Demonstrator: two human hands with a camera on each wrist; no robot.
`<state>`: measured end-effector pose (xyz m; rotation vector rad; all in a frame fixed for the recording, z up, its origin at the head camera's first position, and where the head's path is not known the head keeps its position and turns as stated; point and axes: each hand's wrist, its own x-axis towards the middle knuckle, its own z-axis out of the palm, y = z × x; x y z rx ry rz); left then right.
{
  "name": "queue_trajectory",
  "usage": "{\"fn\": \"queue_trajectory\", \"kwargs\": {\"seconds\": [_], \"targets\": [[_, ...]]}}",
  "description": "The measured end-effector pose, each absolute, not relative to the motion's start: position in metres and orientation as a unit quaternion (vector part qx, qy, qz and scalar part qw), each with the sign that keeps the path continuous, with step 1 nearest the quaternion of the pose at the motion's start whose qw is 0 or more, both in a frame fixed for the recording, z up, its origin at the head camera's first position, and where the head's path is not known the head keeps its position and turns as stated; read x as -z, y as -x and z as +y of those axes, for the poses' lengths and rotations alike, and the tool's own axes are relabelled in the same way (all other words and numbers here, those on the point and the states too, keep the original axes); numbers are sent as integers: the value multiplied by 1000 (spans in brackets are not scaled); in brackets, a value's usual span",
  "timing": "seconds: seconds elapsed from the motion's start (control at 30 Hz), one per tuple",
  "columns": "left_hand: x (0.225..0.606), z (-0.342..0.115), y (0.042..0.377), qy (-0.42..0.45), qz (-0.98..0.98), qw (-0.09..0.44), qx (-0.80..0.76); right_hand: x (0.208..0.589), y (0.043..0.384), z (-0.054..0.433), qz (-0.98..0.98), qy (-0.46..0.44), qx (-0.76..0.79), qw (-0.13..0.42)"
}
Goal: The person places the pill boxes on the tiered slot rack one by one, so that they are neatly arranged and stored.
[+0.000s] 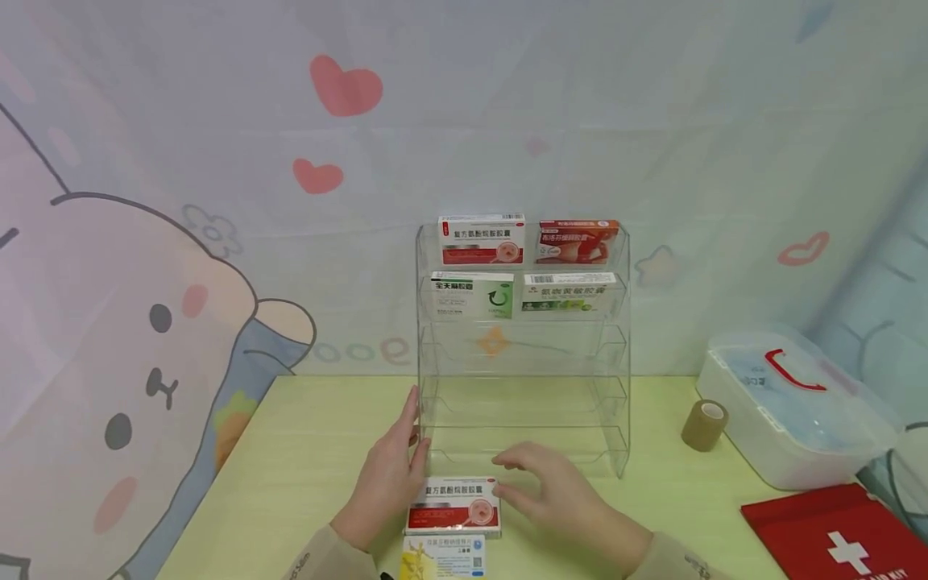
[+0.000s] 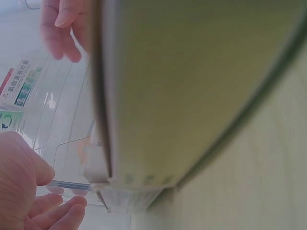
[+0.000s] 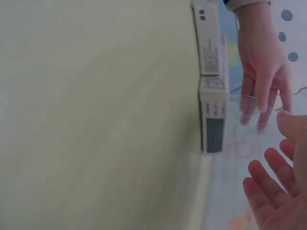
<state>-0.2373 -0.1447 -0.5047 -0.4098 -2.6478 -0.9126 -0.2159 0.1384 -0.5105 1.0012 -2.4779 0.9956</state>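
Note:
A clear tiered display rack (image 1: 524,374) stands on the table. My left hand (image 1: 391,471) is at its lower left side, fingers extended along the side panel and thumb near the front edge. In the left wrist view its thumb and fingers (image 2: 67,218) lie on either side of the clear edge. My right hand (image 1: 554,487) hovers at the rack's lower front with fingers loosely bent and nothing in them. Between the hands lies a white-and-red medicine box (image 1: 435,515), its upper end by the rack's foot. A yellow-and-white medicine box (image 1: 453,560) lies just nearer to me.
Upper tiers hold a white-and-red box (image 1: 482,234), a red box (image 1: 577,244), a white-and-green box (image 1: 464,296) and a pale green-striped box (image 1: 569,296). At right are a brown tape roll (image 1: 702,427), a white lidded case (image 1: 761,435) and a red pouch (image 1: 805,532).

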Motion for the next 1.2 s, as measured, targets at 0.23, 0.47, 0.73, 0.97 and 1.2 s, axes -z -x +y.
{"fn": "queue_trajectory", "kwargs": {"seconds": [0.23,0.47,0.73,0.97,1.2], "targets": [[505,-146,238,141,-924,153,322,523,212,131,-870,-326,-352,117],[504,-146,238,141,-925,155,318,532,211,124,-880,-300,-345,125],[503,-145,238,143,-925,156,317,549,206,120,-887,-266,-351,137],[506,-145,238,147,-923,160,317,555,203,122,-888,-265,-360,112],[506,-145,238,145,-923,153,322,555,200,126,-884,-258,-382,76]]}}
